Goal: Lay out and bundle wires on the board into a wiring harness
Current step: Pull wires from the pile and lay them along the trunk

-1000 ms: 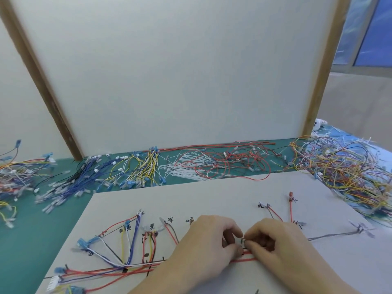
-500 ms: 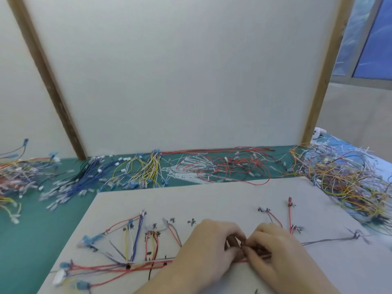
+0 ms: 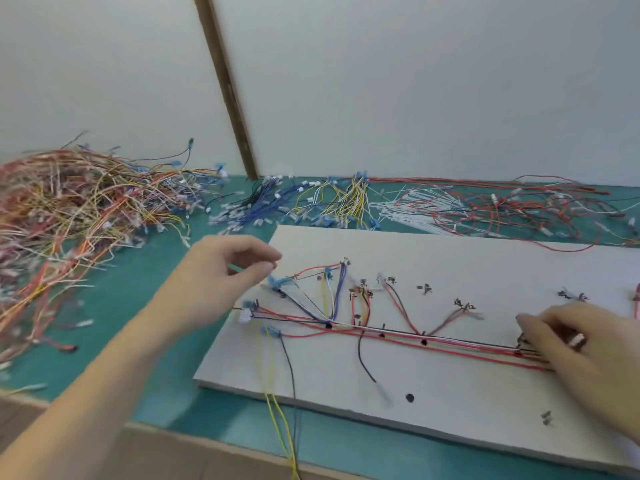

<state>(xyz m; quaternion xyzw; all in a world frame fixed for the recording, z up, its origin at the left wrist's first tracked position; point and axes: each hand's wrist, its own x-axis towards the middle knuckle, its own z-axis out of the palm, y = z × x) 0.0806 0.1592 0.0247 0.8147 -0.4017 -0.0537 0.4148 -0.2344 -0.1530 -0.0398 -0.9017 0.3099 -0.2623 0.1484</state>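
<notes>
Since half a second ago the view has swung left, bringing a large tangled pile of mixed wires [image 3: 69, 216] into sight on the green table [image 3: 124, 306], and the two hands, which were working together at one spot on the trunk, have parted.

The left hand [image 3: 221, 271] has lifted away and now hangs in the air over the board's left edge, forearm reaching in from the lower left. Its fingers are loosely curled, thumb and forefinger close but holding nothing, just above the blue connectors at the harness's left branches.

The board [image 3: 450, 403] lies flat on the table, near side toward the person. On it the harness wires [image 3: 398, 336] run as a red and black trunk from left to right, with short branches fanning up toward handwritten labels; a yellow and a dark wire trail off the front edge.

The right hand [image 3: 588, 344] has stayed low at the trunk's right end, palm down on the board. Its fingers are bent together on the red wires; whether they pinch them I cannot tell through the blur.

Behind the board, blue, yellow, white and red wire bundles [image 3: 346, 202] lie along the wall.
</notes>
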